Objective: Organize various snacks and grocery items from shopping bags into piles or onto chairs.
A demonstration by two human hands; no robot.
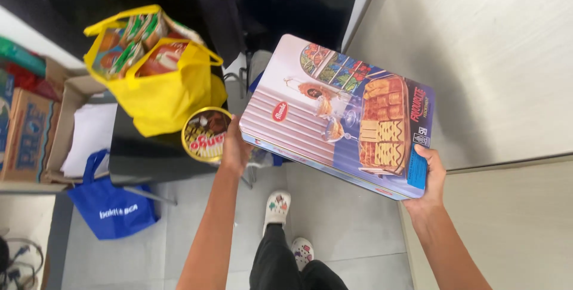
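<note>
Biscuit tin (334, 114): large flat rectangular tin with a printed lid, held in the air between both hands, tilted, above the tiled floor (340, 218) and beside the pale table (477, 57).
Handling: judged rigid sheet metal, smooth and glossy, so likely slippery on the faces; weight cannot be told; contents, if any, probably shift when tilted. Dents are the likely risk if it is dropped.
Grip points: opposite short ends, fingers under the rim, as it is held now; the flat lid face is best avoided.
Left hand (234, 147): closed on the near-left edge of the tin, forearm extended forward and slightly inward.
Right hand (431, 176): clasped around the right corner, thumb on top, fingers underneath, wrist bent up.
Nearby: small round tin (206, 135) just beside the left hand, on a dark surface; yellow bag (161, 87) of packets behind it; blue bag (113, 206) on the floor; cardboard box (30, 135) at far left.
</note>
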